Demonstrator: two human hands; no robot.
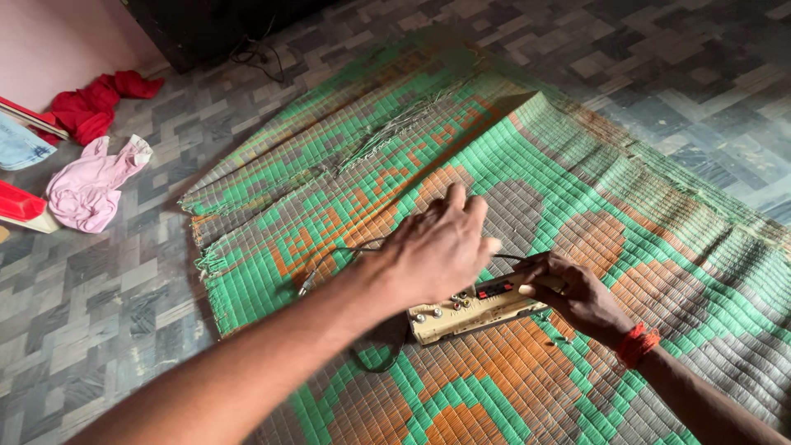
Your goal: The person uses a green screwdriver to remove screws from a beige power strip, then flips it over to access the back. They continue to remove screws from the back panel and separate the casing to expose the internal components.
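A beige electronic panel (461, 313) with small knobs, sockets and a dark red display strip lies on a woven green, orange and grey mat (659, 239). My right hand (568, 290) grips the panel's right end; a red thread band is on that wrist. My left hand (437, 247) hovers over the panel's top, fingers curled, partly hiding it. I cannot tell if it pinches the thin black wire (346, 251) that runs left from under it to a small plug (305, 286). Another loop of black cable (371, 363) lies below the panel.
The mat sits on a grey patterned tile floor (99, 313). A pink cloth (86, 189), a red cloth (95, 103) and a red flat object (18, 202) lie at the left. A dark cabinet (214, 25) with cables stands at the top.
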